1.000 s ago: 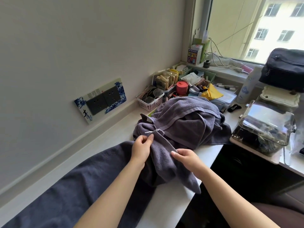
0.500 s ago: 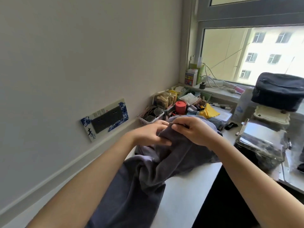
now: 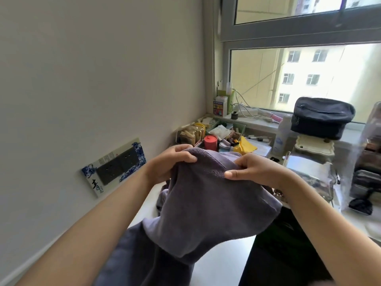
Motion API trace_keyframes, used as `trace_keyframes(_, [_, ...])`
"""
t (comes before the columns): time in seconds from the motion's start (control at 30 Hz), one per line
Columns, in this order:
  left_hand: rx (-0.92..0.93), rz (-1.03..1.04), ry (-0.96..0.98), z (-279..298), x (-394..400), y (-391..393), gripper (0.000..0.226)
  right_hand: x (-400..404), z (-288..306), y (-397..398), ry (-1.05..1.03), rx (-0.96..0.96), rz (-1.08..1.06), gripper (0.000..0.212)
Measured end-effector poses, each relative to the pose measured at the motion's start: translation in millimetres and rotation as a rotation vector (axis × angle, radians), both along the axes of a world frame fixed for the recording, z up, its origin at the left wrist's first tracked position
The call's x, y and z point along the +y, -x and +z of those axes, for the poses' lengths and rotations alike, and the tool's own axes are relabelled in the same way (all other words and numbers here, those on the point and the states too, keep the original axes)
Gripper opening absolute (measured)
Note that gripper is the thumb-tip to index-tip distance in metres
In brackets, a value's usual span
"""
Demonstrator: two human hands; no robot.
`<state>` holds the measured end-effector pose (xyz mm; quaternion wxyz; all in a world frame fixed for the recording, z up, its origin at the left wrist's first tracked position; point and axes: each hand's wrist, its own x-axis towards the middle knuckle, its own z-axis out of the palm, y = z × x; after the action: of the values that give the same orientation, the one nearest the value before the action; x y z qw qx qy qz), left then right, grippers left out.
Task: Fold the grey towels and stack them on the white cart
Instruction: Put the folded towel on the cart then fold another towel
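A grey towel (image 3: pixel 208 205) hangs in the air in front of me, held up by its top edge. My left hand (image 3: pixel 171 164) grips the edge's left end, fingers curled over it. My right hand (image 3: pixel 255 170) pinches the right end, thumb on the near side. The cloth droops down between my arms toward the white counter (image 3: pixel 218 263). A darker grey towel (image 3: pixel 127 254) lies on the counter under my left forearm. The rest of the towel pile is hidden behind the raised towel. No white cart is in view.
Small baskets and a red cup (image 3: pixel 210 142) crowd the counter's far end. A clear lidded box (image 3: pixel 309 176) and a dark bag (image 3: pixel 321 117) sit to the right by the window. A socket plate (image 3: pixel 115 166) is on the left wall.
Both hands lifted the grey towel off the pile up to chest height, then moved apart along its top edge. The view tilted upward.
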<state>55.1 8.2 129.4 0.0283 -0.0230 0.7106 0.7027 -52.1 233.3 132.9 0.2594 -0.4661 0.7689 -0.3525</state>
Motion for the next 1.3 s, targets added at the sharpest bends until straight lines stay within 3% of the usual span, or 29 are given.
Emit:
trace_keyframes(0.13, [0.023, 0.001, 0.049, 11, -15, -2, 0.026, -3, -13, 26, 0.112, -0.121, -0.06, 0.041])
trace_keyframes(0.23, [-0.024, 0.025, 0.163, 21, -28, -1, 0.009, -15, -15, 41, 0.12, 0.009, -0.119, 0.033])
trace_keyframes(0.33, [-0.12, 0.057, 0.512, 42, -45, 17, 0.031, -26, 0, 58, 0.122, 0.093, -0.111, 0.033])
trace_keyframes(0.43, [-0.289, 0.059, 0.962, 74, -60, 36, 0.017, -27, 17, 83, 0.074, 0.017, -0.095, 0.04])
trace_keyframes(0.5, [-0.387, 0.087, 1.064, 92, -68, 54, 0.013, -25, 27, 104, -0.001, -0.071, -0.021, 0.058])
trace_keyframes(0.57, [-0.433, 0.134, 1.103, 104, -76, 73, 0.014, -24, 35, 120, -0.059, -0.093, 0.035, 0.068])
trace_keyframes(0.67, [-0.4, 0.205, 1.11, 116, -88, 108, 0.033, -19, 43, 142, 0.067, -0.173, 0.011, 0.049])
trace_keyframes(0.8, [-0.059, 0.382, 1.014, 129, -86, 165, 0.042, -8, 54, 188, 0.401, -0.401, -0.199, 0.076])
trace_keyframes(0.83, [0.027, 0.462, 1.001, 130, -83, 180, 0.043, -9, 55, 197, 0.413, -0.369, -0.297, 0.079])
trace_keyframes(0.9, [0.093, 0.568, 1.17, 127, -77, 208, 0.045, -17, 52, 208, 0.343, -0.236, -0.446, 0.062])
trace_keyframes(0.97, [0.059, 0.575, 1.403, 114, -72, 235, 0.047, -27, 41, 217, 0.287, -0.09, -0.562, 0.046])
trace_keyframes(1.03, [0.046, 0.589, 1.512, 94, -70, 254, 0.044, -33, 27, 226, 0.25, 0.025, -0.586, 0.041])
trace_keyframes(1.13, [-0.001, 0.637, 1.438, 68, -70, 265, 0.038, -36, 8, 235, 0.207, 0.088, -0.58, 0.039])
trace_keyframes(1.3, [-0.122, 0.69, 1.153, 43, -79, 251, 0.025, -45, -10, 223, 0.206, -0.009, -0.539, 0.039])
